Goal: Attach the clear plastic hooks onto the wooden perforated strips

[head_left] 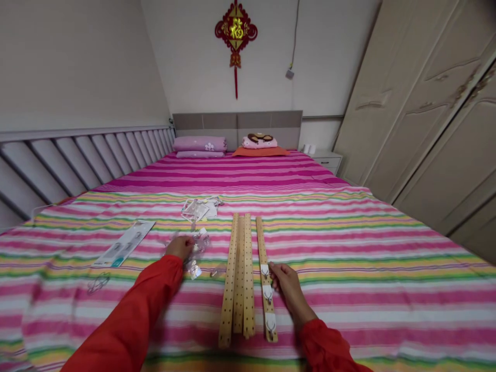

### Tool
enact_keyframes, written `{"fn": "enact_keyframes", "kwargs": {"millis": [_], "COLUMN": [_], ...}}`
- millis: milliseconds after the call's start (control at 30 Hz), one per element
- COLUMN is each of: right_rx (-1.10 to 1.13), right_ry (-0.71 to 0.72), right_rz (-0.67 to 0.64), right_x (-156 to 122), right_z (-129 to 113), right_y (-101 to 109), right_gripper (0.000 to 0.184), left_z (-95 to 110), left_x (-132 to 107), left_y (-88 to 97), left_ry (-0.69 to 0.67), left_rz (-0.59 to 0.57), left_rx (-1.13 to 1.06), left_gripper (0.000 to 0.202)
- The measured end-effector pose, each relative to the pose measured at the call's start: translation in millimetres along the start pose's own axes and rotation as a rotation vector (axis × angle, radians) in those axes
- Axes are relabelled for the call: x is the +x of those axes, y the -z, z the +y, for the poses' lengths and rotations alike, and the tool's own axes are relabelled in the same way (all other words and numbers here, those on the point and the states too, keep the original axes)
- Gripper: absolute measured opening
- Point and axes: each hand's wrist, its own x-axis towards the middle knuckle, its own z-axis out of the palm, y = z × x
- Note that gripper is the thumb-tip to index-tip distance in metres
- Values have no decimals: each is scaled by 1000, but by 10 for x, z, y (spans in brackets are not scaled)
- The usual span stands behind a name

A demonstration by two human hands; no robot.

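Note:
My left hand [180,247] has its fingers closed at the edge of a pile of small clear plastic packets [199,243]. It seems to pinch one packet, though the fingertips are partly hidden. My right hand [287,285] lies against the right edge of a narrow wooden strip [260,237] with small holes, its bent fingers gripping beside the topmost white hook [265,270]. Below that, on the same strip, are a second white hook [267,294] and a third white hook [270,323]. Left of it several more perforated wooden strips [229,284] lie side by side, lengthwise away from me.
A striped sheet [368,268] covers the bed. A flat printed package [124,243] and a thin wire-like bundle [99,282] lie at left. Beyond my left hand is a heap of torn packaging [201,208]. A slatted rail [77,160] borders the left side; wardrobes [411,103] stand right.

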Motion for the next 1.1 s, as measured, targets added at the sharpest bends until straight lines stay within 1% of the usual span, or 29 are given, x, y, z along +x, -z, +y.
{"fn": "enact_keyframes", "kwargs": {"millis": [133,233,333,467,600,800,1000,1100], "right_rx": [-5,-5,2,13,2,-5,-17,-33], "right_ry": [-11,-9,-6,-8,-3,6,17,17], "right_rz": [3,4,5,2,0,-12,-8,-12], "right_x": [-4,4,12,9,-3,6,23,23], "right_z": [-10,-1,11,12,0,8,35,41], "right_y": [2,3,2,-1,0,8,14,18], "right_gripper": [39,40,40,40,40,39,40,40], "left_z": [22,41,87,176,217,194,195,183], "left_x": [101,151,154,112,73,61,77,71], "left_y": [-24,-26,-28,-42,-54,-22,82,167], "left_ry": [6,6,-25,-70,-90,-83,-19,28], "left_rz": [-99,-159,-194,-211,-206,-181,-161,-152], "left_rx": [304,482,617,737,789,792,730,662], "left_gripper": [10,21,30,32,28,23,9,10]}}
